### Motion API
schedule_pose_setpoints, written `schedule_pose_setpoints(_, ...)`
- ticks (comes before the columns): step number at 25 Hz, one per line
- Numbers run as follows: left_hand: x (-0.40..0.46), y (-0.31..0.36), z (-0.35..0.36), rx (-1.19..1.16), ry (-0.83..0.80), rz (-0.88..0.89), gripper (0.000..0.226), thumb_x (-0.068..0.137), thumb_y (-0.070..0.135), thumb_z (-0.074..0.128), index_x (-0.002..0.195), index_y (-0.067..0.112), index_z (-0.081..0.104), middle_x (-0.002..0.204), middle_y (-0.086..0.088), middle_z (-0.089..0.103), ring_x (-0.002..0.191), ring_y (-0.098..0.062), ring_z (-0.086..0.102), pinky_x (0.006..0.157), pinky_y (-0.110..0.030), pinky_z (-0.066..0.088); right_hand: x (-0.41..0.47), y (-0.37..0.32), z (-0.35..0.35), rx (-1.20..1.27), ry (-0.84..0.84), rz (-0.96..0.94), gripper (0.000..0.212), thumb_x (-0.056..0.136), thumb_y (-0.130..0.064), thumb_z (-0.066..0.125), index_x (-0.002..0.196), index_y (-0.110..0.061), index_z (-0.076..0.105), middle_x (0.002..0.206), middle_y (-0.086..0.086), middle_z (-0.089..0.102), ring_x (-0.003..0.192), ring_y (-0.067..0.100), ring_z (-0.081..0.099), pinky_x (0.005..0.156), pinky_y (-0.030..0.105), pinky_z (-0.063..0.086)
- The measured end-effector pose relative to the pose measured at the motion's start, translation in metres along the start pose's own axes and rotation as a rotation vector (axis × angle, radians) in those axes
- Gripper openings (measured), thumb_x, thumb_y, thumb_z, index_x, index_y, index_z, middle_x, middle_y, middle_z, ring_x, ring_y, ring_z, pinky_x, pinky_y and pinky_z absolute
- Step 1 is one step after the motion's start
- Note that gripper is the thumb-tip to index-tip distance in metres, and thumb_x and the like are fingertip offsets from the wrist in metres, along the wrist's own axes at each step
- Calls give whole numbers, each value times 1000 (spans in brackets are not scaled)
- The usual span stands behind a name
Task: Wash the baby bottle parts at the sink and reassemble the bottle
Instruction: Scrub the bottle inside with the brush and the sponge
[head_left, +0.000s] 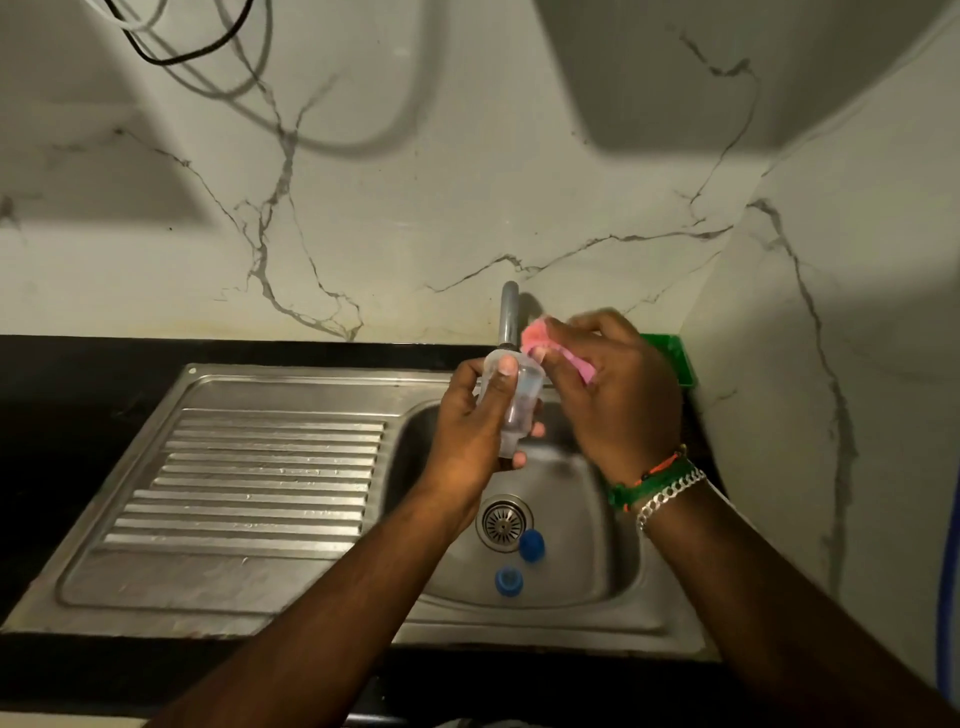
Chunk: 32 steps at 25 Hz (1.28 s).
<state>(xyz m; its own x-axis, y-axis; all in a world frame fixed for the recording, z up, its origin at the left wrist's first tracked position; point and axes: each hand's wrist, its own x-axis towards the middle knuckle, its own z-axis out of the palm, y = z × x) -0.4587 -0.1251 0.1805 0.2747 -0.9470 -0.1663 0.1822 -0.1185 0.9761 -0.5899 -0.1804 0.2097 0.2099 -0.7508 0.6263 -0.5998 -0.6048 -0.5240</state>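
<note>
Gripping the clear bottle (511, 402) upright at frame centre, left hand (475, 431) presents its mouth to right hand (615, 384), which pinches a pink cloth (540, 338) just above

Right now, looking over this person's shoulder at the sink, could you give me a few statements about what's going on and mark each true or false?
1. The left hand grips the clear bottle. True.
2. The right hand holds a yellow brush. False: it pinches a pink cloth.
3. Two blue parts, one beside the drain and one nearer the front, lie in the sink basin. True.
4. The blue parts sit on the ribbed draining board. False: they are in the basin.
5. The bottle is held near the tap. True.
</note>
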Motion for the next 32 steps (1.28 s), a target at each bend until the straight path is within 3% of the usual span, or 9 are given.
schedule_pose_setpoints(5, -5, -5, -9, -134, -18, -69, 52, 96, 57, 55, 122, 14, 66, 111, -8, 75, 92, -18, 71, 63, -31, 54, -17, 12, -4, 51, -169, -223, 28, 96, -30, 65, 121, -23, 74, 111, -5, 66, 85, 9, 65, 64, 32, 57)
schedule_pose_setpoints(10, -3, -5, -14, -79, 16, -44, 53, 102, 57, 41, 125, 17, 68, 111, -8, 77, 102, -23, 75, 83, -41, 63, -30, 8, 1, 68, -147, -4, 28, 91, -39, 65, 114, -29, 76, 105, -10, 72, 83, 10, 68, 68, 36, 57)
schedule_pose_setpoints(13, 0, 0, -12, -92, 61, -56, 52, 105, 55, 34, 127, 18, 63, 108, -8, 78, 95, -22, 77, 74, -35, 63, -42, -3, 1, 123, -228, -115, 21, 90, -36, 70, 111, -35, 75, 102, -14, 71, 80, 8, 67, 64, 34, 56)
schedule_pose_setpoints(18, -6, -2, -2, -128, -25, -31, 64, 93, 67, 49, 128, 13, 59, 107, -12, 74, 87, -22, 72, 64, -35, 57, -17, -8, -4, 122, -31, -7, 28, 87, -28, 67, 114, -26, 75, 101, -7, 73, 82, 7, 66, 68, 32, 58)
schedule_pose_setpoints(21, -7, 0, -6, -198, -28, -42, 61, 87, 54, 67, 129, 12, 56, 110, -14, 73, 88, -22, 73, 68, -37, 59, -28, -6, -8, 86, -155, -162, 22, 87, -22, 70, 108, -25, 77, 98, -7, 73, 79, 7, 67, 66, 32, 57)
schedule_pose_setpoints(24, -9, 0, -7, -220, -60, -81, 54, 91, 43, 70, 133, 10, 57, 106, -11, 73, 81, -18, 70, 59, -30, 55, -15, 3, -12, 19, -39, -79, 20, 91, -23, 69, 110, -22, 77, 100, -3, 75, 81, 6, 67, 70, 32, 58)
schedule_pose_setpoints(26, -7, 1, -9, -268, -72, -63, 53, 96, 43, 65, 134, 7, 58, 109, -14, 73, 88, -22, 70, 69, -35, 58, -25, -4, -9, 86, -110, -75, 22, 91, -26, 68, 112, -26, 76, 103, -5, 73, 82, 5, 65, 69, 24, 56)
schedule_pose_setpoints(29, -8, 2, -16, -242, -78, -23, 44, 98, 36, 64, 126, 3, 64, 110, -17, 74, 96, -27, 71, 82, -39, 59, -44, -7, -12, 63, -239, -159, 20, 88, -32, 67, 105, -34, 77, 99, -12, 71, 78, 5, 65, 62, 32, 56)
schedule_pose_setpoints(32, -18, -2, -10, -180, -102, -51, 37, 92, 36, 65, 116, 8, 71, 106, -15, 76, 93, -25, 73, 81, -38, 59, -22, 0, -18, 2, -18, 2, 19, 91, -24, 65, 105, -28, 77, 101, -8, 73, 84, 3, 65, 71, 31, 57)
